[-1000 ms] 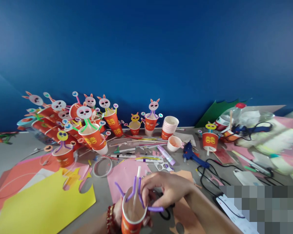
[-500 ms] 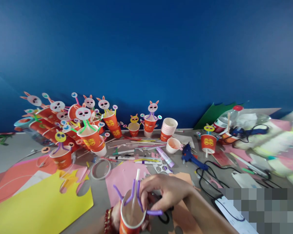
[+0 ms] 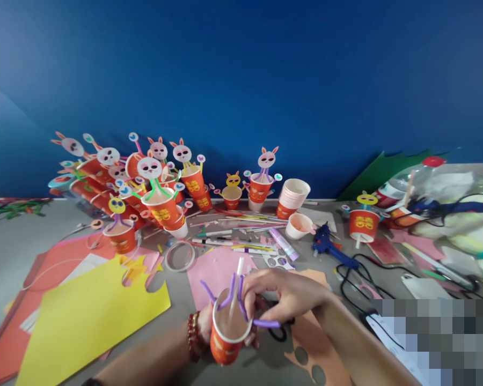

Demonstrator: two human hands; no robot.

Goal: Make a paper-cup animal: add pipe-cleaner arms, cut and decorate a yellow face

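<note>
A red paper cup (image 3: 225,343) with gold marks is held near the bottom centre, its opening tilted toward me. Purple straw pieces (image 3: 268,324) stick out of its rim on both sides and rise inside it, beside a clear white straw (image 3: 238,279). My left hand (image 3: 206,324), with red beads at the wrist, is wrapped round the cup from behind and left, its fingers partly hidden. At the right rim, the fingers of my right hand (image 3: 271,295) are closed on a purple straw.
Many decorated cups (image 3: 161,208) stand at the back left. Yellow paper (image 3: 96,321) covers the left front. A tape roll (image 3: 180,256), markers, a glue stick (image 3: 284,244), stacked cups (image 3: 293,198) and a blue glue gun (image 3: 334,251) with black cable lie beyond the hands.
The view has shifted, so the whole scene sits further right and higher. More of the held cup and left forearm shows. Both hands keep nearly the same hold.
</note>
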